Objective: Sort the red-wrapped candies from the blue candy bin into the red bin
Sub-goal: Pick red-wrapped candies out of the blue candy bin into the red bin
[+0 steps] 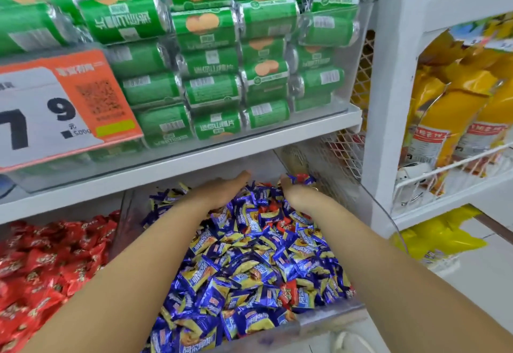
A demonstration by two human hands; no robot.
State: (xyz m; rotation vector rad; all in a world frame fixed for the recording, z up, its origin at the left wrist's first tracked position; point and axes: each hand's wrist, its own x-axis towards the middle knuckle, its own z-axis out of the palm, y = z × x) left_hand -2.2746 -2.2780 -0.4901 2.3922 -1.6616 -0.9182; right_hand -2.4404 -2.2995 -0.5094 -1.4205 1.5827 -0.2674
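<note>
Upper part of frame: clear shelf tray stacked with green foil-ended snack rolls [205,55], orange-and-white price card [63,108] at upper left; the white shelf board [194,155] overhangs the rear of the bins. Right side: white wire rack [455,174] with yellow snack bags [458,119]. Centre to lower centre: clear plastic bin of blue-and-gold wrapped candies [249,263]; lower left: bin of red-wrapped candies [47,266]. Both forearms reach deep into the blue bin. Left hand [222,188] lies flat, fingers straight, palm down on the pile at the rear, gripping nothing. Right hand [297,186] is cupped at the rear right, fingers curled round a small bunch of blue and red wrappers [301,178]. Stray red candies [268,205] lie between the hands; another red piece [287,291] sits near the front edge, well apart from both hands.
</note>
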